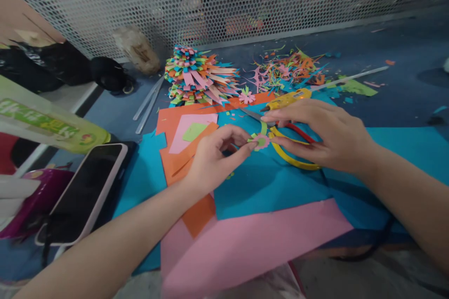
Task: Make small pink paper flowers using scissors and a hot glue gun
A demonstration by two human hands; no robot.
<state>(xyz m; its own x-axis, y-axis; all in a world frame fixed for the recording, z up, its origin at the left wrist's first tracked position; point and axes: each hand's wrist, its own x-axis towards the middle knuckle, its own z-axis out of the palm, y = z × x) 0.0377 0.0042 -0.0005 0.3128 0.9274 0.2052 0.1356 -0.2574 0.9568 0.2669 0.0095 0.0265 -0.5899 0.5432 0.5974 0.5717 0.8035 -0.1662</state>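
My left hand pinches a small pink-and-green paper flower between thumb and fingertips, above a blue paper sheet. A narrow light-green strip rises from the flower. On the other side, my right hand has its fingertips apart, close to the flower's right edge and the strip. Whether they touch it, I cannot tell. Beneath my right hand lie scissors with red and yellow handles, partly covered by it. A yellow glue gun with a clear glue stick lies just behind that hand.
A multicoloured pile of fringed paper pieces stands by the perforated metal screen. Paper scraps and a finished pink flower lie nearby. Leftward are a phone, a bottle and clear glue sticks. Pink paper overhangs the front edge.
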